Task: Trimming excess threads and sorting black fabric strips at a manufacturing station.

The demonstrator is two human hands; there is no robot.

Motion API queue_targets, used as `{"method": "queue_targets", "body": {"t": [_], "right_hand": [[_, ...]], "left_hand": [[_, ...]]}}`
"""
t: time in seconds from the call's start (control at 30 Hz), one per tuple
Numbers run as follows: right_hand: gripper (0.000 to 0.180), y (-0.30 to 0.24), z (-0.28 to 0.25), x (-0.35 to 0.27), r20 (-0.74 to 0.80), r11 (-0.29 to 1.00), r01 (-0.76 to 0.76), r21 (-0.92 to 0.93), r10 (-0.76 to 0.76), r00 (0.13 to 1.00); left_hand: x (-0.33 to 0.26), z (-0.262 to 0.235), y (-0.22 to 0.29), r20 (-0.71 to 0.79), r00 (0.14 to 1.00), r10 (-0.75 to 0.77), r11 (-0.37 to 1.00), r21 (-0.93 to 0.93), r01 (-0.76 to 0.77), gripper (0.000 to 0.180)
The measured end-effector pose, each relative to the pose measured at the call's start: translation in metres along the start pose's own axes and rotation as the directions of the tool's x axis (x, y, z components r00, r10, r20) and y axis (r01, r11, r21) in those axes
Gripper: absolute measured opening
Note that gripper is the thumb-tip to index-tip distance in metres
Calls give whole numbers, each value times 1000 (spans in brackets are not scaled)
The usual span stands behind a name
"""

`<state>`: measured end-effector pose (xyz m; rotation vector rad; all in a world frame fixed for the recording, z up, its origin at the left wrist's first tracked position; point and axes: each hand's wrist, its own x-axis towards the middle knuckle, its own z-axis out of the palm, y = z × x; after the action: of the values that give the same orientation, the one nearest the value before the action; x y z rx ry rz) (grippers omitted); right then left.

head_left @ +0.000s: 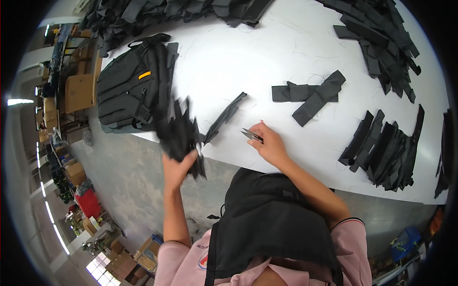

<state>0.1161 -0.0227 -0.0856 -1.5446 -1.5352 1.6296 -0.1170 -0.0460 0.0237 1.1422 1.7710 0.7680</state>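
My left hand [178, 166] grips a bundle of black fabric strips [177, 131] off the near edge of the white table; motion blurs the bundle. In my right hand [270, 145] is a pair of small thread snips [252, 135], its blades pointing left over the tabletop. Between the two hands a narrow folded black strip [225, 117] lies slantwise on the table. To the right of my right hand, two black fabric pieces [312, 97] rest crossed over each other.
A black backpack [131, 88] with an orange tab lies at the table's left end. Heaps of black strips sit along the far edge [181, 12] and far right [379, 40]. A row of strips [389, 155] lies near right. Loose threads dot the white table [229, 57].
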Motion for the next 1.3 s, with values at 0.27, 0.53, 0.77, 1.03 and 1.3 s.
{"method": "queue_targets", "body": {"t": [0.27,0.53,0.77,1.03,1.3], "right_hand": [[28,16,24,3,59,828,-224,514,227,972],[13,38,-50,-22,-450,977,41,207,58,891],[15,39,-58,-26,-298,930,-151,335,257,919],[57,54,-100,10,-783,975,-222,17,151,603],[23,15,-129,21,-517,706,156,691,331,789]], "left_hand": [[93,78,-40,320,932,168,579,733,-356,76],[69,89,-58,190,972,-140,825,565,8,82],[15,129,-47,321,928,190,583,723,-369,111],[36,122,-45,238,962,135,927,313,-208,73],[32,114,-20,583,784,216,73,-810,582,56]]}}
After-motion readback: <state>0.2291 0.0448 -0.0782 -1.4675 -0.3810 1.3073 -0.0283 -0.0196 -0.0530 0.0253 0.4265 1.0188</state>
